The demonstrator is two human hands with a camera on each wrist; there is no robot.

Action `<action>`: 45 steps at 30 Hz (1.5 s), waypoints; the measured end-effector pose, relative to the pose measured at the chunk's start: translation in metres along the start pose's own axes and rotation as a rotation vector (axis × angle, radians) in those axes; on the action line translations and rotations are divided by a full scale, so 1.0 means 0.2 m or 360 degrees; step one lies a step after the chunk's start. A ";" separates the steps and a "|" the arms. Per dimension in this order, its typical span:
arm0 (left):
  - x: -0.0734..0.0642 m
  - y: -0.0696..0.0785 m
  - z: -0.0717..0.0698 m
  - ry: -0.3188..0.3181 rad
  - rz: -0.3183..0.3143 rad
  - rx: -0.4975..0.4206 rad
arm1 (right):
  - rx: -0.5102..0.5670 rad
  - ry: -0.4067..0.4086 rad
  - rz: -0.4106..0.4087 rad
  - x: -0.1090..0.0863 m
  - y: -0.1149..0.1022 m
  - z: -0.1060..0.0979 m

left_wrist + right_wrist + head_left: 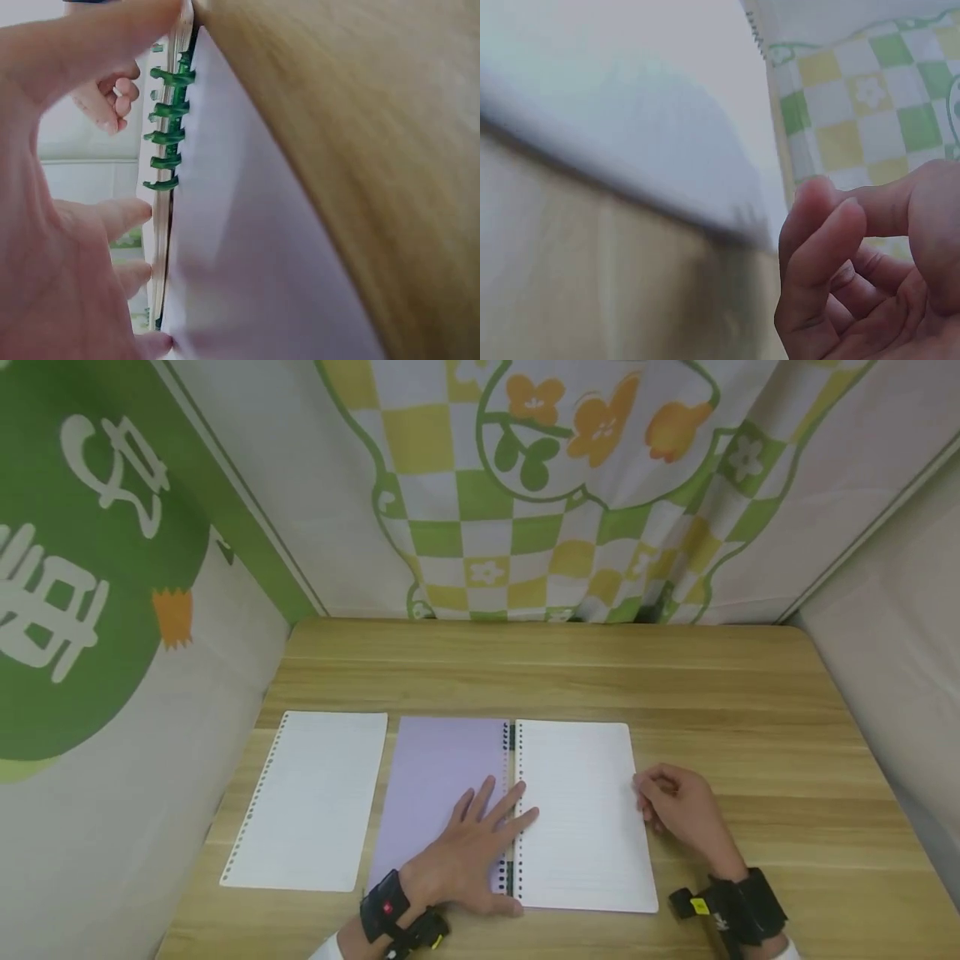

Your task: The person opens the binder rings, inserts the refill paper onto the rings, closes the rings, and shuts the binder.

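A ring-bound notebook lies open, with a lilac cover (435, 768) on the left and a white lined page stack (581, 827) on the right. Green rings (171, 142) run down its spine. My left hand (465, 852) lies across the spine, fingers spread, fingertips on the left margin of the lined pages and thumb near the bottom edge. At the right edge of the stack is my right hand (682, 810), its fingers curled and thumb against the index finger. In the right wrist view, no paper shows between these fingers (810, 277).
A loose white sheet (307, 802), with punched holes along its left side, lies left of the notebook. All of it rests on a wooden table (780, 718). A checked curtain (525, 543) hangs behind the far edge, with fabric walls at both sides.
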State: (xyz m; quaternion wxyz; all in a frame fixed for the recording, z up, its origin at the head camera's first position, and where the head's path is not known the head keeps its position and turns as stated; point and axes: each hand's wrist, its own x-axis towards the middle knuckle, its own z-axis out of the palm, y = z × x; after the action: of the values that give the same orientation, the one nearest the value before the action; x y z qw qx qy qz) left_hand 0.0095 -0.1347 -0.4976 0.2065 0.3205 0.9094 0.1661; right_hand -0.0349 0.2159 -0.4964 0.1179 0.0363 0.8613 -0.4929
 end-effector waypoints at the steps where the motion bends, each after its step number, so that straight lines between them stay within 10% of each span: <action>1: 0.00 0.00 0.00 -0.0006 0.0010 -0.0009 | 0.0000 -0.0004 -0.0020 0.01 -0.01 0.01; 11: -0.09 -0.10 -0.06 0.0225 -0.0047 -0.0226 | -0.0016 -0.0129 -0.0286 0.14 -0.21 0.18; 23: -0.32 -0.43 -0.18 0.0837 -0.0686 -0.0338 | -0.0228 -0.0417 -0.0818 0.26 -0.54 0.71; 33: -0.57 -0.67 -0.29 0.0795 -0.1234 -0.0389 | -0.0587 -0.0737 -0.1203 0.22 -0.73 1.08; 45: -0.79 -0.84 -0.34 0.0733 -0.1499 -0.0406 | -0.1218 -0.0971 -0.1593 0.10 -0.84 1.37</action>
State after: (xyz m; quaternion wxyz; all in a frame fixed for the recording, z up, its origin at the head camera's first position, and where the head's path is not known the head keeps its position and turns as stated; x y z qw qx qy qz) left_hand 0.0030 -0.3739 -0.4703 0.0912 -0.1944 0.9491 0.2306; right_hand -0.0386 -0.1060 -0.4943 0.1178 -0.5490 0.8159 -0.1382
